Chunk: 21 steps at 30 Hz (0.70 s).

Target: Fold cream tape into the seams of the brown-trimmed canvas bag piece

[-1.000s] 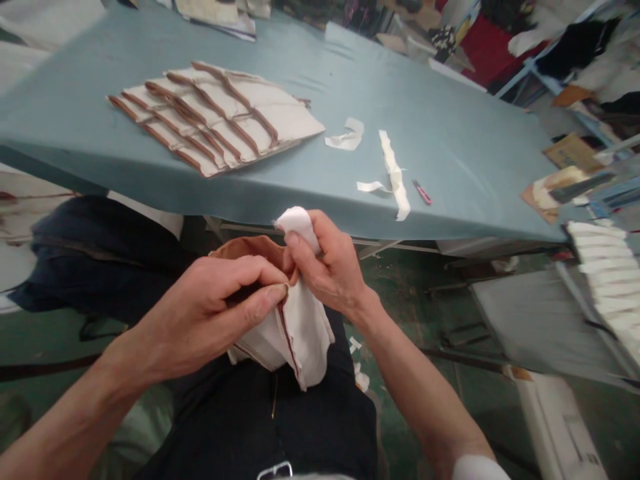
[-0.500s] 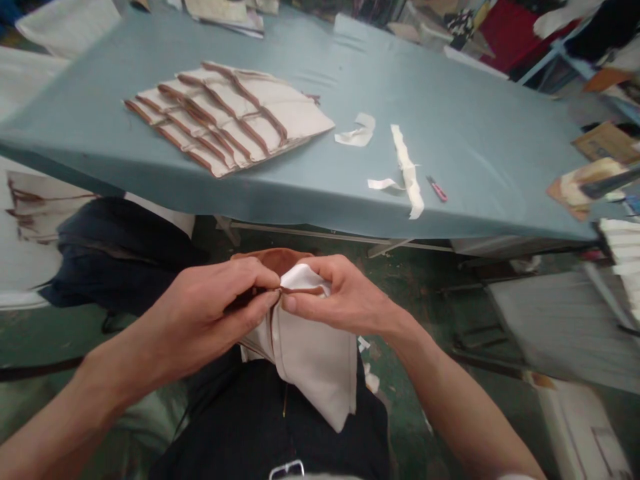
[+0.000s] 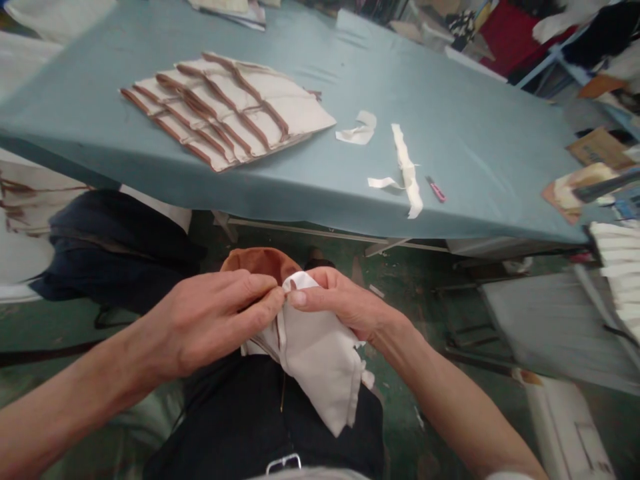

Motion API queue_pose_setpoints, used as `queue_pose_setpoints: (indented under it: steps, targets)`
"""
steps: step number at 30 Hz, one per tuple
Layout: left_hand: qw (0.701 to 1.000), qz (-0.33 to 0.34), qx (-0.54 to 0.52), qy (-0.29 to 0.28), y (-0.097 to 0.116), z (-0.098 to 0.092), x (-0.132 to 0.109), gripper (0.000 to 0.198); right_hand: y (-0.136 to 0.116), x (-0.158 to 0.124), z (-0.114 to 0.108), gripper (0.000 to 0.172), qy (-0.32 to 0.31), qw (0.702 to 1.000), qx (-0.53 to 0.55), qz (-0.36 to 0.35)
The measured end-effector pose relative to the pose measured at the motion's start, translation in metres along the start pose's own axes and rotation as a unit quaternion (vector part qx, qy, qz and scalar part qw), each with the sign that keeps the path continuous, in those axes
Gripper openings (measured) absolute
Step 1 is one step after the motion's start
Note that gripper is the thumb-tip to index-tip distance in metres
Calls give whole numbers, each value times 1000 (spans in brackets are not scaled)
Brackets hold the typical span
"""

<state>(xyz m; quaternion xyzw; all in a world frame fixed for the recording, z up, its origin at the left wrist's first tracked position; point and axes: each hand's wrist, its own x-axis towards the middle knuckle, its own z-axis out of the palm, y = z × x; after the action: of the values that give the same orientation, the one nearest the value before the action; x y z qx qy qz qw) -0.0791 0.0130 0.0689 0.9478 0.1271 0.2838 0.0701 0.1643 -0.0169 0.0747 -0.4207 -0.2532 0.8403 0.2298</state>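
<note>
Both my hands pinch a small cream fabric piece [image 3: 320, 360] with a brown lining over my lap, below the table's near edge. My left hand [image 3: 215, 320] grips its top edge between thumb and fingers. My right hand [image 3: 340, 303] holds the same edge from the right, thumb on top. The brown part [image 3: 260, 261] of the piece bulges up behind my fingers. The cream flap hangs down over my dark trousers.
A blue-grey table [image 3: 475, 133] stands ahead. On it lie a fanned stack of cream pieces with brown trim [image 3: 225, 110], white fabric scraps [image 3: 405, 170] and a small pink cutter [image 3: 437, 190]. Dark cloth [image 3: 110, 247] lies at left, white stacked pieces [image 3: 617, 267] at right.
My hands have turned the fabric piece: the white bulge that stood above my right hand is now folded down, and both hands sit slightly lower and closer together.
</note>
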Motion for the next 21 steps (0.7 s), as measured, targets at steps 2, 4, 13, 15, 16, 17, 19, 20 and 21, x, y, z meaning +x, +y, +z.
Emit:
queue_pose_setpoints:
  steps: [2, 4, 13, 15, 16, 17, 19, 20, 21]
  targets:
    - [1000, -14, -6, 8, 5, 2, 2, 24, 0, -1, 1, 62, 1, 1000, 1, 2]
    - [997, -58, -37, 31, 12, 1, 7, 19, -2, -5, 3, 56, -4, 1000, -12, -7]
    - [930, -276, -244, 6, 27, -11, 21, 12, -8, -15, 20, 25, -5, 979, -128, -157]
    - [920, -278, -274, -25, 24, -14, 21, 20, -6, -16, 22, 20, 1, 971, -156, -179]
    - [918, -276, -281, -43, 23, -15, 21, 27, -6, -16, 23, 19, 4, 968, -169, -188]
    - [917, -270, -287, -62, 21, -17, 22, 32, -5, -16, 23, 19, 6, 964, -178, -195]
    - [919, -249, -293, -90, 18, -18, 23, 34, -5, -17, 23, 17, 6, 960, -190, -205]
    - [920, -240, -294, -97, 17, -18, 23, 32, -5, -17, 23, 16, 3, 959, -193, -207]
    - [921, -235, -295, -100, 16, -17, 22, 29, -5, -17, 22, 15, 0, 958, -196, -208]
